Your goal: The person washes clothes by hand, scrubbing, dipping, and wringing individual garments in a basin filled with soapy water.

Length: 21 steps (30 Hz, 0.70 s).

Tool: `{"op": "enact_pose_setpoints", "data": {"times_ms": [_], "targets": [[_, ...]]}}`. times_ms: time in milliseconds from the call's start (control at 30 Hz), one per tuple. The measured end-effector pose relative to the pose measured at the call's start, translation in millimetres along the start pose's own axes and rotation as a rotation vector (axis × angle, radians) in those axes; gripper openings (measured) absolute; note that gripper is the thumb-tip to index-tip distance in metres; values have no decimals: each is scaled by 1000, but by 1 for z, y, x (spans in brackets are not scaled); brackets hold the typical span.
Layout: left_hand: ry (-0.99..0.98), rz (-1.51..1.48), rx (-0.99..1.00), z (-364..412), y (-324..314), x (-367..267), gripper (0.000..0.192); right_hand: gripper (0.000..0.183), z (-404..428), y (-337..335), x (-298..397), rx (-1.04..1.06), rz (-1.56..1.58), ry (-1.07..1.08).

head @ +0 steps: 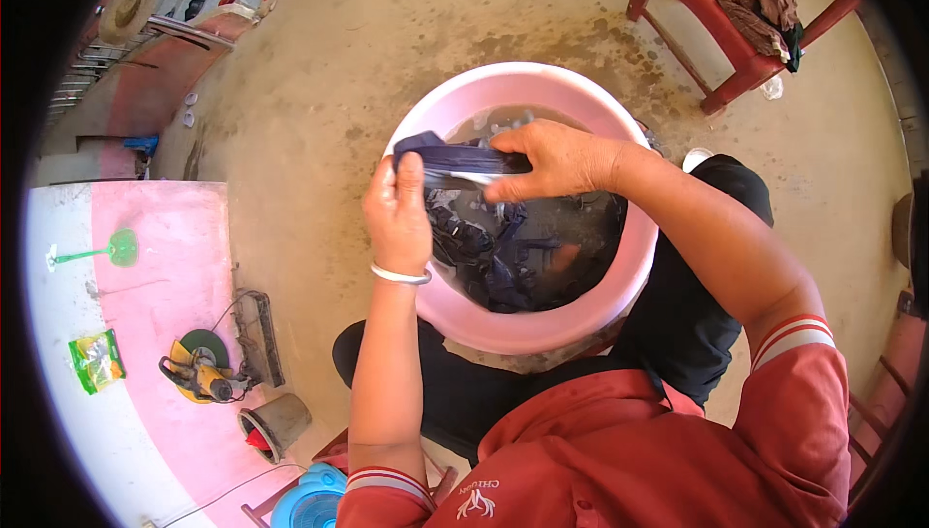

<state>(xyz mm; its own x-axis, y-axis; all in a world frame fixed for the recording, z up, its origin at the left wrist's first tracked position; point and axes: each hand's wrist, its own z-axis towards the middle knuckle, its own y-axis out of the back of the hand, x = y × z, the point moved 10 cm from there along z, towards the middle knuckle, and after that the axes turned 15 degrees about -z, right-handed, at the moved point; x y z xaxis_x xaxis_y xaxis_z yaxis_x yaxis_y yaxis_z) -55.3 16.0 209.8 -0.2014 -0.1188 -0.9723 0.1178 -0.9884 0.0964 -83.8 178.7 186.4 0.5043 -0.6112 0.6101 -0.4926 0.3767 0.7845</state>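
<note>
A strip of wet navy cloth with a white edge is stretched over the pink plastic tub. My left hand, a white bangle on its wrist, grips the cloth's left end between thumb and fingers. At the other end, my right hand has its thumb and fingers around the cloth, slightly blurred. Below both hands, dark garments lie partly sunk in murky water inside the tub. The tub stands on the floor between my knees.
A red wooden chair with crumpled clothes stands at upper right. To the left are a yellow power saw, a tipped grey bucket and a green fly swatter. A blue fan is near my left elbow. Wet patches mark the floor.
</note>
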Motion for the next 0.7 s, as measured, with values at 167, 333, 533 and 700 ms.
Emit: {"op": "enact_pose_setpoints", "data": {"times_ms": [167, 333, 533, 700], "targets": [[439, -699, -246, -6, 13, 71, 33, 32, 20, -30, -62, 180, -417, -105], [694, -735, 53, -10, -19, 75, 34, 24, 33, -17, -66, -41, 287, -220], [635, -1017, -275, -5, -18, 115, 26, 34, 50, -28, -12, -212, 1486, -129], [591, -1257, -187, -23, -26, 156, 27, 26, 22, -37, 107, -533, -210, 279]]}}
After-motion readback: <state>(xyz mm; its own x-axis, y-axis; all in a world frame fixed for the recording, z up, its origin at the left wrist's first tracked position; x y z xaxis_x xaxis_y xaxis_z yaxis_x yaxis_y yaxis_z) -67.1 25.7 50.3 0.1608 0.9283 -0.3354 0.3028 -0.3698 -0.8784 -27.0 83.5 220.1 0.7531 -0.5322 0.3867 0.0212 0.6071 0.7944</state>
